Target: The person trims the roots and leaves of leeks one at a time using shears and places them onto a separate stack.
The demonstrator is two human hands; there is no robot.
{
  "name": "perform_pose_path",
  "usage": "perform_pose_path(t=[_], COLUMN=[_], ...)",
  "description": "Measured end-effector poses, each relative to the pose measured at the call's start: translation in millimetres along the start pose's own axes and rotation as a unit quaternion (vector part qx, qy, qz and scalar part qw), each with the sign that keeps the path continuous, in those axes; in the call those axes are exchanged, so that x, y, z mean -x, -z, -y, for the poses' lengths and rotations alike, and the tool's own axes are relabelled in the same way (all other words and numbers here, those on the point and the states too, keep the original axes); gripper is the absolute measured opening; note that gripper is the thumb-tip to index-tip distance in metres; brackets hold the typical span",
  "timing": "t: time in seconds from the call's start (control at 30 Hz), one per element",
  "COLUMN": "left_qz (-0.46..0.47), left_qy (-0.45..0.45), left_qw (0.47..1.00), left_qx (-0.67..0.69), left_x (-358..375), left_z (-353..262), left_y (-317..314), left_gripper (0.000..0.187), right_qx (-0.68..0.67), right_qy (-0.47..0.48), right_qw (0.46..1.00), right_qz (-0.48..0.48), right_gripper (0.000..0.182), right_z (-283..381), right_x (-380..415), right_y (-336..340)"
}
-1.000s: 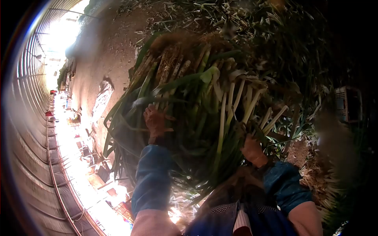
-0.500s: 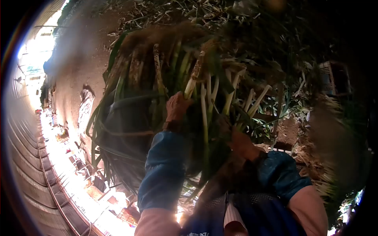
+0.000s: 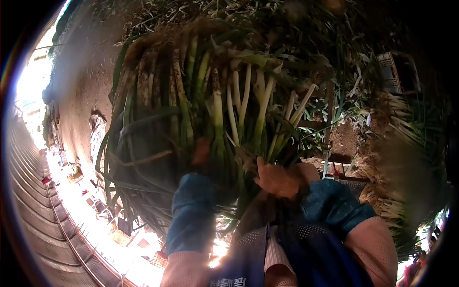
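Observation:
A large heap of long green onions [image 3: 217, 115] lies in front of me, with the pale, soil-stained stalks toward the far side and the green leaves toward me. My left hand [image 3: 201, 152] is low among the leaves, dark and blurred, and its fingers cannot be made out. To its right, my right hand [image 3: 279, 179] is closed beside the lower stalks, thumb upward. A withered, greyish-brown leaf [image 3: 246, 160] is by its fingertips; what the fingers hold is hidden.
Loose leaves and trimmings [image 3: 215, 9] litter the ground beyond the heap. A plastic crate [image 3: 397, 74] stands at the far right. More green onions [image 3: 399, 119] lie along the right side, near a metal frame [image 3: 330, 115]. Bare ground [image 3: 79, 95] stretches to the left.
My left hand has let go of a thick green onion stalk and moved down and left. My right hand has shifted slightly down and left. The camera view has moved a little.

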State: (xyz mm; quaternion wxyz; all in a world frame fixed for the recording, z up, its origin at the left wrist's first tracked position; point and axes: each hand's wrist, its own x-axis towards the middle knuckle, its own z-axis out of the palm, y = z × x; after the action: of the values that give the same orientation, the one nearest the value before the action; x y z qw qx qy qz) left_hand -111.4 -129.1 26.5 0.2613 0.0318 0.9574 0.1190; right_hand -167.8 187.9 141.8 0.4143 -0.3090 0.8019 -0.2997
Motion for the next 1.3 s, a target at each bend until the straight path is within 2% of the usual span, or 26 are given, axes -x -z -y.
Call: perform_pose_path(t=[0.03, 0.07, 0.13, 0.2, 0.3, 0.33, 0.43, 0.5, 0.57, 0.6, 0.63, 0.73, 0.8, 0.87, 0.93, 1.0, 1.1, 1.13, 1.23, 1.3], left_qz=[-0.052, -0.103, -0.203, -0.3, -0.205, -0.167, -0.049, 0.031, 0.054, 0.067, 0.061, 0.036, 0.027, 0.038, 0.056, 0.075, 0.103, 0.082, 0.006, -0.06], left_qy=[0.019, 0.039, 0.082, 0.122, 0.117, 0.148, 0.241, 0.306, 0.304, 0.301, 0.307, 0.315, 0.312, 0.319, 0.333, 0.35, 0.316, 0.308, 0.299, 0.318], left_qw=[0.998, 0.992, 0.969, 0.931, 0.968, 0.973, 0.969, 0.95, 0.946, 0.943, 0.941, 0.939, 0.943, 0.941, 0.935, 0.928, 0.94, 0.943, 0.94, 0.922], left_qx=[-0.029, -0.057, -0.113, -0.168, -0.083, -0.062, 0.007, 0.06, 0.101, 0.121, 0.129, 0.135, 0.116, 0.108, 0.106, 0.106, 0.075, 0.096, 0.162, 0.213], left_x=[-2, -8, -20, -25, -16, -10, -2, -1, -7, -9, -7, -10, -12, -13, -15, -20, -28, -35, -62, -74], left_z=[-5, -13, -40, -62, -82, -82, -90, -97, -90, -87, -90, -98, -100, -105, -111, -114, -104, -96, -75, -70], left_y=[2, 2, 6, 12, 21, 14, 13, 24, 33, 36, 39, 48, 51, 52, 50, 51, 42, 31, 5, -2], left_gripper=[0.046, 0.043, 0.037, 0.032, 0.022, 0.022, 0.025, 0.03, 0.037, 0.04, 0.042, 0.046, 0.045, 0.042, 0.039, 0.036, 0.031, 0.032, 0.034, 0.036], right_qx=[-0.007, 0.056, 0.173, 0.087, 0.0, -0.023, -0.036, 0.0, 0.073, 0.125, 0.175, -0.001, 0.116, 0.111, -0.016, -0.034, -0.043, -0.043, 0.005, -0.014], right_qy=[-0.047, 0.027, 0.173, 0.088, -0.017, -0.047, 0.009, 0.081, 0.157, 0.193, 0.227, 0.028, 0.126, 0.128, 0.034, 0.004, -0.038, -0.052, 0.009, -0.037], right_qw=[0.999, 0.994, 0.93, 0.972, 0.997, 0.998, 0.999, 0.996, 0.983, 0.969, 0.952, 1.0, 0.979, 0.976, 0.995, 0.997, 0.997, 0.997, 0.994, 0.996], right_qz=[0.01, -0.087, -0.273, -0.199, -0.076, -0.032, -0.037, -0.037, -0.065, -0.089, -0.11, -0.006, -0.11, -0.139, -0.091, -0.072, -0.047, -0.038, -0.11, -0.08], right_gripper=[0.066, 0.065, 0.065, 0.066, 0.065, 0.064, 0.06, 0.054, 0.048, 0.046, 0.043, 0.037, 0.033, 0.041, 0.063, 0.054, 0.048, 0.046, 0.039, 0.035], right_z=[5, -7, -30, -32, -18, -14, -19, -25, -31, -17, -5, 15, -12, -21, -17, -10, 1, 3, -12, -13], right_x=[-7, -14, -28, -25, -11, -5, 12, 13, 15, 24, 33, 39, 31, 19, -6, -9, -4, -1, -7, -20], right_y=[4, -3, -24, -29, -8, -4, -15, -32, -37, -17, -2, 10, -24, -31, -21, -13, 3, 6, -10, -11])
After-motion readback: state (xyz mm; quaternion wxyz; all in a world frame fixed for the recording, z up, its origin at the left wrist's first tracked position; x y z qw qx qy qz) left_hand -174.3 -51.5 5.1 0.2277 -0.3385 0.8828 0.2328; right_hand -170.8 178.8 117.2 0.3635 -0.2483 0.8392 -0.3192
